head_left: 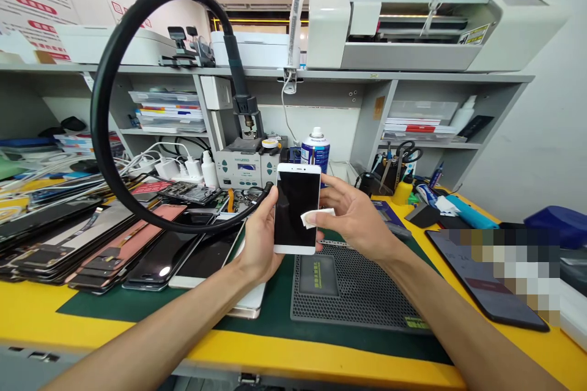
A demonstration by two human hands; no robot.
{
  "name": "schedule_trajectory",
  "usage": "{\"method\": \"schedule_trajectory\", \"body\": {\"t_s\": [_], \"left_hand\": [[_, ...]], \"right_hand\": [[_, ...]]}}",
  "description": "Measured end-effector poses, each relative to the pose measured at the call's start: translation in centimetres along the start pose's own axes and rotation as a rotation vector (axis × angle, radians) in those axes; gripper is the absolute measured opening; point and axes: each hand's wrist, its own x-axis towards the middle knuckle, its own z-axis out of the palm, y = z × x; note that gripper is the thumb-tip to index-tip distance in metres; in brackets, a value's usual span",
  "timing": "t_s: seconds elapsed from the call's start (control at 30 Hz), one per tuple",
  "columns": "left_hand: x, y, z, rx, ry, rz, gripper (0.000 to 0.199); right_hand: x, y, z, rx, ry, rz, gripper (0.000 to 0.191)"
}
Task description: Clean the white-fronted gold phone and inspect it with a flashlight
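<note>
A white-framed smartphone (291, 204) is held upright above the bench, its dark screen facing me. My left hand (260, 235) grips its left edge, thumb along the side and fingers behind, mostly hidden. My right hand (355, 217) pinches a small white wipe (316, 215) under its thumb, against the lower right of the screen. The other right fingers reach behind the phone's right edge. Below the phone lies a dark honeycomb-textured mat (362, 287) on a green work mat (275, 330).
Stacked phones and screens (160, 250) crowd the left. A black flexible hose (98, 110) arches from a grey repair station (243, 168). A blue spray can (315, 146) stands behind the phone. At right are a tool holder with scissors (407, 153) and a large phone (486, 281).
</note>
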Motion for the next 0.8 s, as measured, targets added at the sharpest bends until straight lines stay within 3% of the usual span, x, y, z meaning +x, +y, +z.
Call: {"method": "schedule_trajectory", "body": {"t_s": [0.1, 0.17, 0.33, 0.5, 0.63, 0.8], "left_hand": [[-0.1, 0.0, 0.3, 0.059, 0.016, -0.042, 0.064], [-0.2, -0.1, 0.4, 0.089, 0.024, -0.069, 0.065], [-0.4, -0.4, 0.5, 0.11, -0.001, -0.116, 0.068], [-0.6, -0.6, 0.7, 0.092, 0.0, -0.146, 0.069], [-0.5, -0.6, 0.6, 0.083, -0.004, -0.164, 0.069], [-0.3, -0.7, 0.2, 0.021, 0.024, -0.147, 0.061]], "right_hand": [[0.0, -0.4, -0.3, -0.055, 0.092, -0.005, 0.042], [0.2, -0.3, -0.6, -0.094, 0.167, -0.018, 0.033], [0.5, 0.4, -1.4, -0.226, 0.308, -0.082, 0.032], [0.5, 0.4, -1.2, -0.294, 0.35, -0.065, 0.039], [0.3, 0.4, -0.8, -0.285, 0.34, -0.056, 0.038], [0.0, 0.4, 0.0, -0.161, 0.154, -0.023, 0.027]]}}
